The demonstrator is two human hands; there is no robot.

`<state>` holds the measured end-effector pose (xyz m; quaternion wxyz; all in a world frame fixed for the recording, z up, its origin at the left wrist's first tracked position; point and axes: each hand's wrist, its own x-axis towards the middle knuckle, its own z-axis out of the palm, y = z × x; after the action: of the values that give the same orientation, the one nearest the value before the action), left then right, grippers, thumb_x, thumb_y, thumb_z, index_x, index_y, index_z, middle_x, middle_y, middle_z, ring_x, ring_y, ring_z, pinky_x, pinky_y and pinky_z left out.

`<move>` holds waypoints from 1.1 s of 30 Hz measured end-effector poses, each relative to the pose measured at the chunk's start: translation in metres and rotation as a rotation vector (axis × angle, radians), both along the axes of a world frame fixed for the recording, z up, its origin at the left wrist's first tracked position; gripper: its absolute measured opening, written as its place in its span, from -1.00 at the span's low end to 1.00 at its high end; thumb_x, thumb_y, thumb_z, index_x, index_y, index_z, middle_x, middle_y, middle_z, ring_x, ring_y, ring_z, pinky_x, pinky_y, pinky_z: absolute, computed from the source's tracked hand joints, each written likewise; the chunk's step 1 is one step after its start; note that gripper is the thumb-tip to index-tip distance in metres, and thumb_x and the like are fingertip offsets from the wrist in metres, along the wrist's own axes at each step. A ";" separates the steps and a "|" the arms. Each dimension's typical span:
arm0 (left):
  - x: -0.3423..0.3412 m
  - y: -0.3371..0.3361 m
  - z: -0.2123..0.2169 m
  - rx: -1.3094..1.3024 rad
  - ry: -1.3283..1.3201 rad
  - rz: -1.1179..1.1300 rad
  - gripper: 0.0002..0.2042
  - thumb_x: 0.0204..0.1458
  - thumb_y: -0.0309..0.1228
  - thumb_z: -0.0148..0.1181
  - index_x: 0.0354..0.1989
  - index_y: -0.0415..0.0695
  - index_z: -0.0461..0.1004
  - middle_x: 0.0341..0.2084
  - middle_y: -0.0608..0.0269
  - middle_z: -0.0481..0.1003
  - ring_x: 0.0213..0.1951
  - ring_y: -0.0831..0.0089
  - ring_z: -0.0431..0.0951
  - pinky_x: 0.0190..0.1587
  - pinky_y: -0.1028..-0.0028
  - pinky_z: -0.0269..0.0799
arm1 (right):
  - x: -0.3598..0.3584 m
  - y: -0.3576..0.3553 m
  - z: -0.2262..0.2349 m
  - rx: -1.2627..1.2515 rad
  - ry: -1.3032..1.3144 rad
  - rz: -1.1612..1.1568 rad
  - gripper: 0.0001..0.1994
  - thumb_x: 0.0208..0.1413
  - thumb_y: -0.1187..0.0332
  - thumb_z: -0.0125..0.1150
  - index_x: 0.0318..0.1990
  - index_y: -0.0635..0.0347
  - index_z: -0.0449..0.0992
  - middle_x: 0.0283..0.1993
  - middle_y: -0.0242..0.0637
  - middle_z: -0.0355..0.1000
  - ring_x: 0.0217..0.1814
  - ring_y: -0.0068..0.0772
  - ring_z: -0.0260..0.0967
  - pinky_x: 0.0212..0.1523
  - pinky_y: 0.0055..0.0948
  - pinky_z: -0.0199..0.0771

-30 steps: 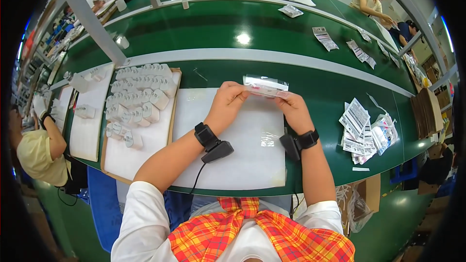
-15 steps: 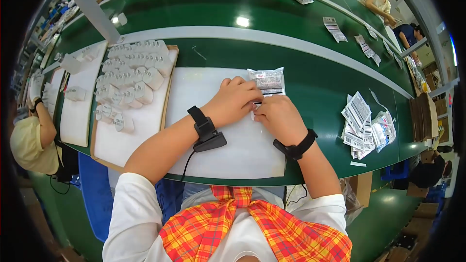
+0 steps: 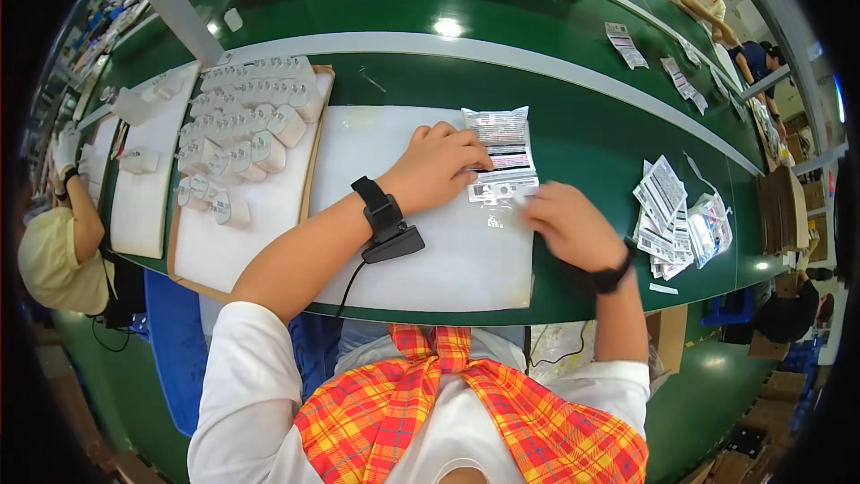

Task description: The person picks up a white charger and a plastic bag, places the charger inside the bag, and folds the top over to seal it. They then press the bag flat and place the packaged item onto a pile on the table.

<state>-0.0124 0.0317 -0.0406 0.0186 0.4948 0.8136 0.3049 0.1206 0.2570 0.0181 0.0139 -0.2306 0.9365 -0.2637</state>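
Note:
A silver printed packet point(image 3: 500, 139) lies on the white mat point(image 3: 421, 269) in front of me. My left hand point(image 3: 439, 166) holds it at its left edge, fingers curled with the tips pressed on the foil. Just off the packet's lower right corner is my right hand point(image 3: 573, 224), its fingers bent and smeared by motion. Something pale shows at those fingertips, too blurred to name. Black bands circle both wrists, and the left one carries a small black box with a cable.
White plug adapters point(image 3: 269, 152) stand in rows on a padded board point(image 3: 260, 255) to the left. At right lie a stack of printed packets point(image 3: 661, 206), a clear bag point(image 3: 709, 229) and a white strip point(image 3: 663, 289). Beyond a metal rail point(image 3: 448, 43) lie more packets; other people work nearby.
My right hand has moved right and down, away from the left hand, uncovering the packet's lower part. My left hand stays at the packet's left edge.

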 end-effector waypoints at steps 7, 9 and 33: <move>0.007 0.003 0.023 -0.046 0.025 -0.002 -0.78 -0.05 -0.35 0.28 -0.18 0.00 0.59 -0.23 0.38 0.50 -0.10 0.27 0.37 0.05 0.30 0.12 | 0.279 0.123 0.015 -0.274 -0.324 -1.156 -0.85 0.16 0.51 0.13 -0.13 0.32 0.41 -0.30 -0.30 0.38 -0.25 -0.47 0.31 -0.18 -0.45 0.34; 0.008 0.005 0.021 -0.060 0.050 0.012 -0.78 -0.07 -0.33 0.30 -0.20 -0.01 0.60 -0.24 0.37 0.50 -0.11 0.28 0.37 0.04 0.31 0.12 | 0.308 0.114 0.005 -0.025 -0.217 -1.221 -0.82 0.16 0.50 0.14 -0.10 0.33 0.42 -0.26 -0.26 0.40 -0.20 -0.41 0.34 -0.14 -0.42 0.35; 0.016 0.004 0.037 -0.257 0.259 0.102 -0.65 -0.14 -0.15 0.36 -0.25 -0.12 0.59 -0.25 0.23 0.44 -0.12 0.25 0.37 -0.01 0.25 0.19 | -0.108 0.007 -0.024 0.070 0.166 -0.179 -0.33 -0.23 0.34 0.48 0.13 0.25 0.39 -0.11 -0.04 0.50 -0.09 -0.07 0.49 -0.05 -0.25 0.49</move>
<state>0.0033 0.0352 -0.0038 -0.0389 0.4816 0.8654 0.1329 0.0125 0.2635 -0.0062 -0.0791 -0.1665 0.9600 -0.2108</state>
